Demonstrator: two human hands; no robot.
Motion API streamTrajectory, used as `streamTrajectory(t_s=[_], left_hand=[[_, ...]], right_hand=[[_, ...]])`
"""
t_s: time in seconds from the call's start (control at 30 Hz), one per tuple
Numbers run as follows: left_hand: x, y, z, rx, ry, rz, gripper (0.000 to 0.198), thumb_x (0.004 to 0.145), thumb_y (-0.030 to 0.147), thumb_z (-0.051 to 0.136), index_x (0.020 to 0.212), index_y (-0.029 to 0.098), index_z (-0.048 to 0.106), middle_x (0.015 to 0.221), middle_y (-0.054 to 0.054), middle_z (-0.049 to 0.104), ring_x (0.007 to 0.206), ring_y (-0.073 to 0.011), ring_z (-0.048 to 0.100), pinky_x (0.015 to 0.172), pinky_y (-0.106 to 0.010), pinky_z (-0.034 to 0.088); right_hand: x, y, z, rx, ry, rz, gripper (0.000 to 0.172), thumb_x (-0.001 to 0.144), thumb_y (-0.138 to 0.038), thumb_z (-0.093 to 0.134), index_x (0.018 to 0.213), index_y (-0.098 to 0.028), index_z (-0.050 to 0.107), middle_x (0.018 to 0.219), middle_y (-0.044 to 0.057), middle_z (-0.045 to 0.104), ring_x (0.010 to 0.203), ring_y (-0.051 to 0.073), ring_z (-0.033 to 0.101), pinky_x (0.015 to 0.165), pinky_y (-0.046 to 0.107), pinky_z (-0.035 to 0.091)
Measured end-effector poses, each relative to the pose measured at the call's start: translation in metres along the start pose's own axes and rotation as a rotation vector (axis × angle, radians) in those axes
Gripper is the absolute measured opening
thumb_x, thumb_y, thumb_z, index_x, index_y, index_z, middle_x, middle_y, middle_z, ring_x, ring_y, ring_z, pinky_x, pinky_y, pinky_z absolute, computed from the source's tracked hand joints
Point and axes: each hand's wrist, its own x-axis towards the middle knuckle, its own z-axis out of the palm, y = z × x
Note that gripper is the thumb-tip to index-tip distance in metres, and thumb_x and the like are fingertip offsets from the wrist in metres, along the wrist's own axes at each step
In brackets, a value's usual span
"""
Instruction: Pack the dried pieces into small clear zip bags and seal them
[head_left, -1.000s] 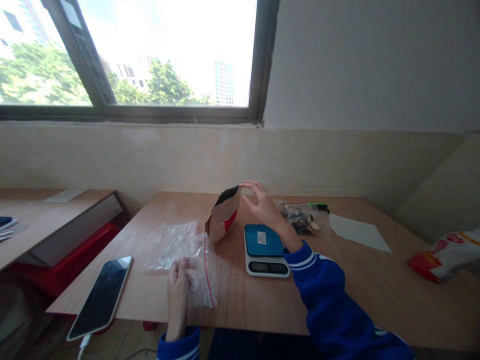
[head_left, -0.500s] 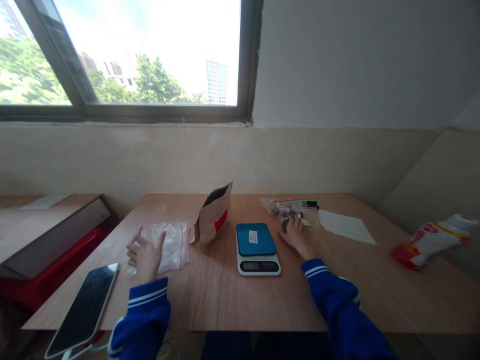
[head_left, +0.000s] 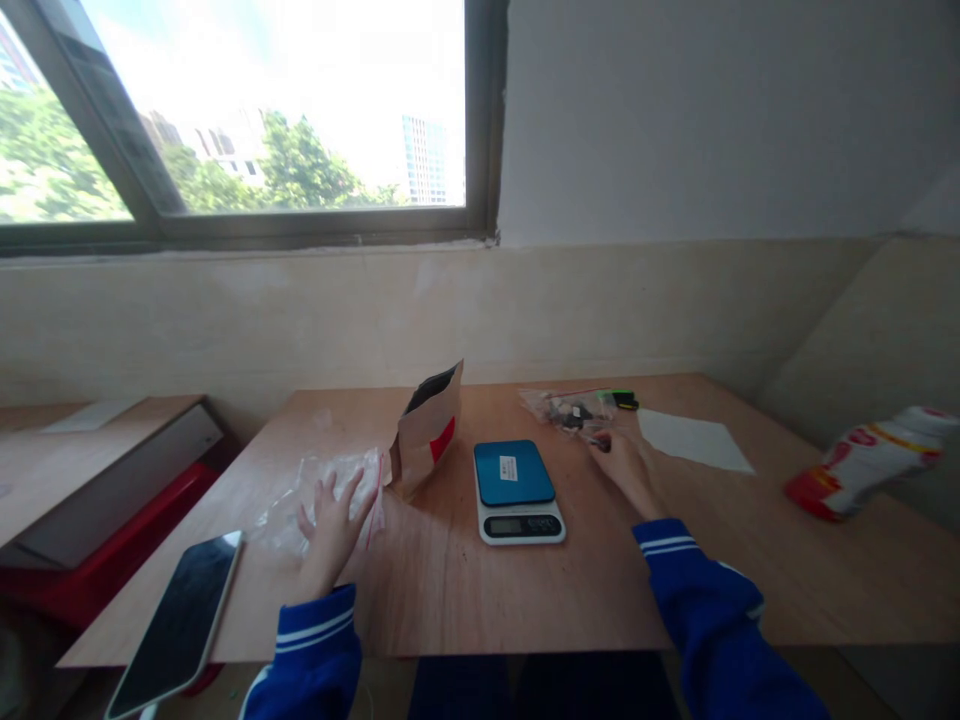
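Fingers spread, my left hand [head_left: 332, 528] is over a clear zip bag [head_left: 300, 485] on the left of the table. My right hand [head_left: 621, 463] has its fingers closed at the near right edge of another clear bag [head_left: 574, 410], which has small dark and pale pieces inside. The fingertips seem to pinch the bag's edge or something dark there; which one is too small to tell. Between the hands lies a white kitchen scale [head_left: 521, 528] with a blue top. An open brown paper pouch [head_left: 424, 445] with a red patch stands left of the scale.
A tablet [head_left: 180, 620] lies at the table's left front edge. White paper [head_left: 694, 440] is at the right, with a black and green item [head_left: 624, 399] behind it. Farther right, a red and white bottle [head_left: 862, 465] appears tilted. A window [head_left: 300, 110] is behind.
My left hand has moved right across the clear bag with its fingers spread. My right hand has moved right and back off the pieces to the bag's edge, its fingers now closed.
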Motion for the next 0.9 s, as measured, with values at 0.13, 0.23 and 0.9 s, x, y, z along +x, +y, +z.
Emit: streamTrajectory(t_s=[0.13, 0.23, 0.9], left_hand=[[-0.011, 0.023, -0.037, -0.225, 0.102, 0.126, 0.040, 0.089, 0.039, 0.044, 0.122, 0.023, 0.059, 0.137, -0.015, 0.050, 0.134, -0.0303, 0.039, 0.109, -0.055, 0.023], [-0.031, 0.044, -0.053, -0.614, -0.025, 0.080, 0.040, 0.086, 0.049, 0.047, 0.113, 0.023, 0.061, 0.116, -0.010, 0.064, 0.102, -0.0262, 0.063, 0.091, -0.044, 0.048], [-0.096, 0.115, -0.035, -1.110, -0.789, 0.036, 0.026, 0.078, 0.041, 0.066, 0.090, 0.018, 0.068, 0.073, -0.001, 0.061, 0.063, -0.0113, 0.050, 0.057, -0.022, 0.039]], right_hand=[[-0.002, -0.012, -0.030, 0.215, 0.062, 0.037, 0.024, 0.073, -0.027, 0.053, 0.090, -0.013, 0.064, 0.084, 0.010, 0.070, 0.076, 0.021, 0.066, 0.069, 0.032, 0.051], [-0.019, -0.044, -0.054, 0.431, 0.094, 0.034, 0.031, 0.076, -0.031, 0.046, 0.098, -0.014, 0.062, 0.094, 0.011, 0.071, 0.081, 0.019, 0.068, 0.069, 0.030, 0.054], [-0.146, -0.131, -0.046, 1.284, -0.406, 0.375, 0.033, 0.074, -0.051, 0.059, 0.082, -0.019, 0.063, 0.057, -0.002, 0.061, 0.051, 0.015, 0.058, 0.052, 0.026, 0.050]])
